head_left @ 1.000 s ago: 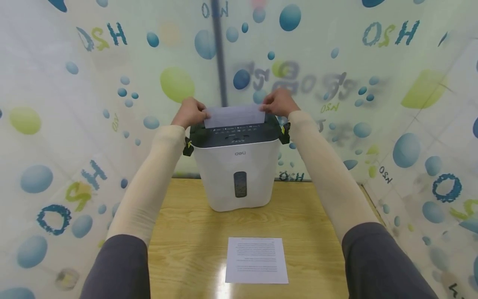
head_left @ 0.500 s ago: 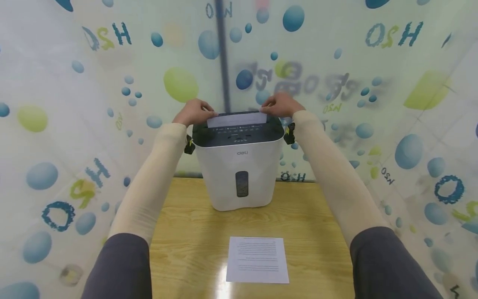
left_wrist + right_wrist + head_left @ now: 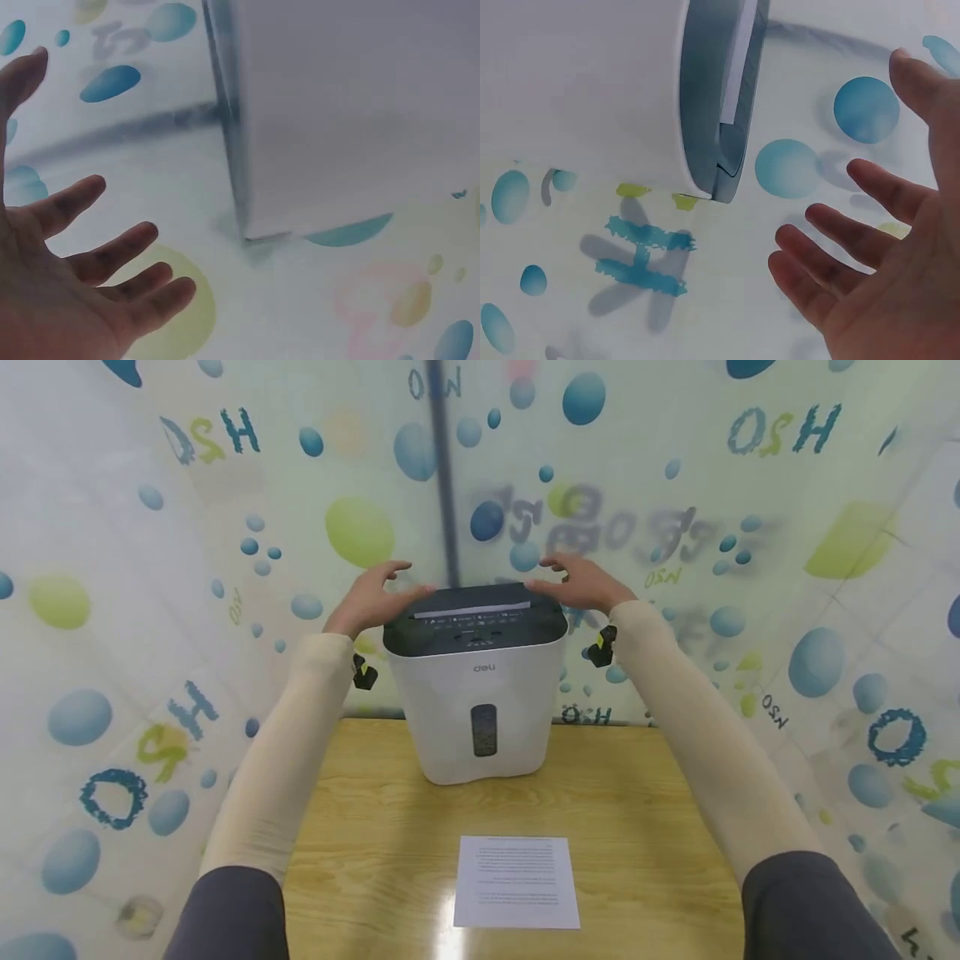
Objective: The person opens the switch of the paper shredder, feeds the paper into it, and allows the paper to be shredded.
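A white paper shredder (image 3: 442, 710) with a dark top stands at the back of the table. Only a narrow strip of a paper sheet (image 3: 472, 609) shows above its slot; the rest is hidden inside. My left hand (image 3: 375, 597) hovers by the shredder's left top corner, fingers spread and holding nothing. At the opposite corner my right hand (image 3: 585, 583) is likewise spread and holds nothing. Both wrist views show the left palm (image 3: 60, 292) and the right palm (image 3: 892, 292) apart from the shredder. A second printed sheet (image 3: 516, 883) lies flat on the table in front.
The wooden table (image 3: 630, 810) runs up to a curtain (image 3: 285, 510) printed with bubbles and letters, which closes in the back and both sides. A small dark wrist camera (image 3: 602, 647) sits under the right wrist, another wrist camera (image 3: 364, 673) under the left.
The paper has sunk into the shredder until only a thin strip shows. Both hands have let go of its top corners, spread their fingers and drawn slightly outward. The sheet on the table has not moved.
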`<state>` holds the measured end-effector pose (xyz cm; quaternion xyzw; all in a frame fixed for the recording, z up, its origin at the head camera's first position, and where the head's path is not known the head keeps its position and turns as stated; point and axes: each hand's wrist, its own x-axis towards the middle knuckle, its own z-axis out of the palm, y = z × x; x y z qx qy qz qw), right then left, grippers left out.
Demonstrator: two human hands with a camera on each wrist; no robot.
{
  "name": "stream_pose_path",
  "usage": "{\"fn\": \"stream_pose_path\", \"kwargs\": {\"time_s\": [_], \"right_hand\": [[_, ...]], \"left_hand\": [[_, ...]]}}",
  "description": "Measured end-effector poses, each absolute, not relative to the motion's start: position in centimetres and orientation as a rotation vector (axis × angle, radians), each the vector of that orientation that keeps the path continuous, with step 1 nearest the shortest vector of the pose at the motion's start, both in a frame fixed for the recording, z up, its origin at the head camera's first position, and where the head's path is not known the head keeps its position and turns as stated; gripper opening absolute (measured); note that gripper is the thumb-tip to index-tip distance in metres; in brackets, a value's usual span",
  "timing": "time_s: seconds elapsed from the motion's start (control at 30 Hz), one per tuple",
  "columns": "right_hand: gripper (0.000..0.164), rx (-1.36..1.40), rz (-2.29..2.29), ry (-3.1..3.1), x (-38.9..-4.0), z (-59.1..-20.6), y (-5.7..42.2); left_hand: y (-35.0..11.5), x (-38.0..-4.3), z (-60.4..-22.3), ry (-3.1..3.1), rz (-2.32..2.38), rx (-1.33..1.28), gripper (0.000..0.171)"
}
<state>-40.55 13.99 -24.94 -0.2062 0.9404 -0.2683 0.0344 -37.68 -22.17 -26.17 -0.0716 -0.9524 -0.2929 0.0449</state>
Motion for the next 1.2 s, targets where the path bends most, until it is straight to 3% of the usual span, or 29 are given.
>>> {"fn": "stream_pose_path", "kwargs": {"time_s": [0.57, 1.2], "right_hand": [[0.091, -0.714, -0.867, 3.088, -36.3, -30.1, 18.7], [0.109, -0.721, -0.749, 3.241, -30.4, -40.2, 22.0]], "left_hand": [[-24.2, -34.0, -33.3, -2.556, -0.874, -0.415, 0.096], [-24.5, -28.9, -44.1, -2.415, -0.989, -0.317, 0.114]]}}
